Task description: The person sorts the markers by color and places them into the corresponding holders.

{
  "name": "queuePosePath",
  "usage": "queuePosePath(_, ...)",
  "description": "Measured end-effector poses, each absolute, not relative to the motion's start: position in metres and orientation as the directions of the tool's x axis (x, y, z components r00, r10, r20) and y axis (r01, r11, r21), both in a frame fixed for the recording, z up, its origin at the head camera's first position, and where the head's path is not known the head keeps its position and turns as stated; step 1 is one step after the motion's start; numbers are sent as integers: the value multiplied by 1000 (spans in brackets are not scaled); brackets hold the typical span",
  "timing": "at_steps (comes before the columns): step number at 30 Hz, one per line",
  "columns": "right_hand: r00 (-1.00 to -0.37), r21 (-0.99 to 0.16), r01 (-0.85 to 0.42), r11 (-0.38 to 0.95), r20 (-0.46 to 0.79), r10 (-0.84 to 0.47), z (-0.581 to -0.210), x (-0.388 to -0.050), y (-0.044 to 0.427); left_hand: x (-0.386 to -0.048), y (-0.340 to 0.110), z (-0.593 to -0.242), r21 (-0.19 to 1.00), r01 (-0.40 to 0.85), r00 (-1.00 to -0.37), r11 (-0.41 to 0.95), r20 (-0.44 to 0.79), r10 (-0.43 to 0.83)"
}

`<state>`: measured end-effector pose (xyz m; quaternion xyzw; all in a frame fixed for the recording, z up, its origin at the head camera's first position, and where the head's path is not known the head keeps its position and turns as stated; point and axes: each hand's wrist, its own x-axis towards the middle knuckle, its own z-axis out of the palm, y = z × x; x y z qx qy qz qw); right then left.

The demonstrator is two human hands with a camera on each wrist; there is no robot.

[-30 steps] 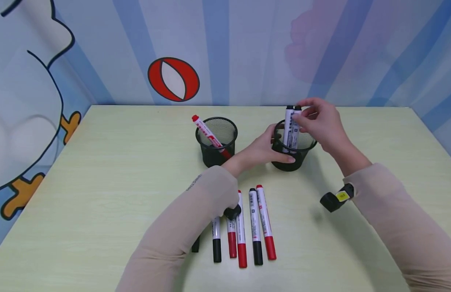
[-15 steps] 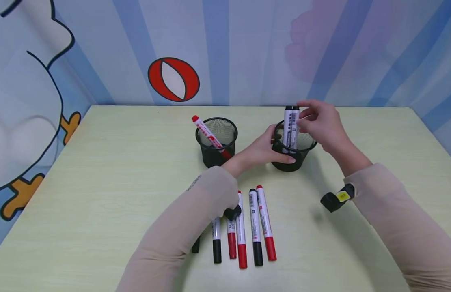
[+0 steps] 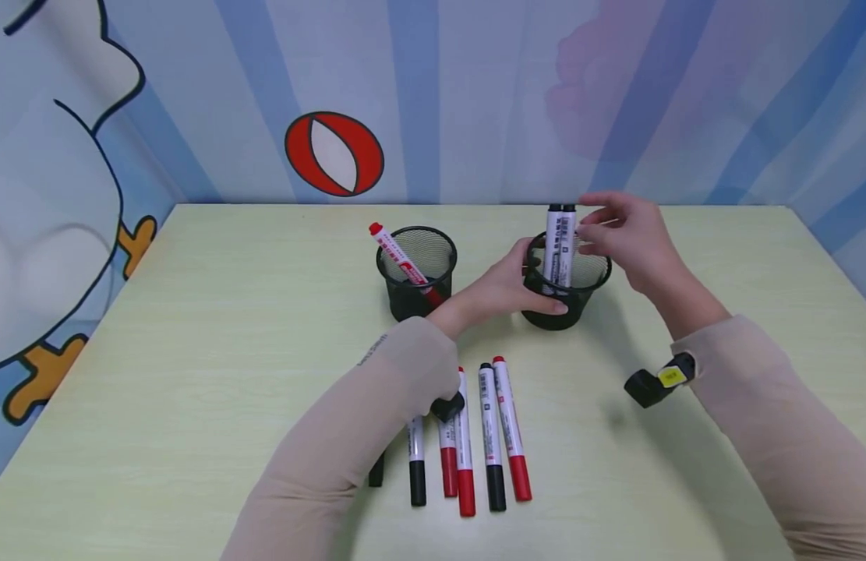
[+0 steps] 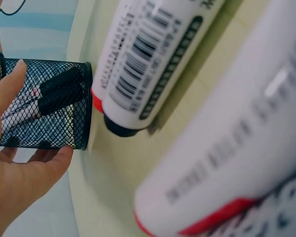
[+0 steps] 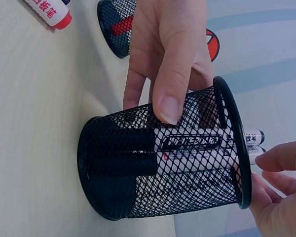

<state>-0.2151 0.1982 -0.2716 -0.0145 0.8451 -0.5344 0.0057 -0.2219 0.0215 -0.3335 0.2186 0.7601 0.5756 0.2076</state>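
My left hand grips the right black mesh pen cup, thumb along its near side and fingers round the far side. Two black-capped markers stand side by side in that cup, black caps down inside the mesh. Just right of their tops is my right hand, fingers loosely bent and holding nothing. In the right wrist view its fingertips are close to the marker ends; whether they touch is hard to tell. A second mesh cup to the left holds one leaning red marker.
Several red and black markers lie on the table in front of the cups, among them a red one and a black one. My left sleeve hides part of the row. A patterned wall rises behind the table.
The two markers in the right cup have shifted slightly left and stand together. My right hand has let go of the marker and moved a little to the right. The left hand stays put.
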Motion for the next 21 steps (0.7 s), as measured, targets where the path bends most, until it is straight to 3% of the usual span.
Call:
queuePosePath(14,-999,-923,-6,385,-12,-44,-264,-211,203,-221,18,-323,969,64,-813,240,-89,575)
queuePosePath(21,-997,-916,-24,401,-5,-72,-262,-205,207,-220,13,-313,952,129,-823,278,-53,565)
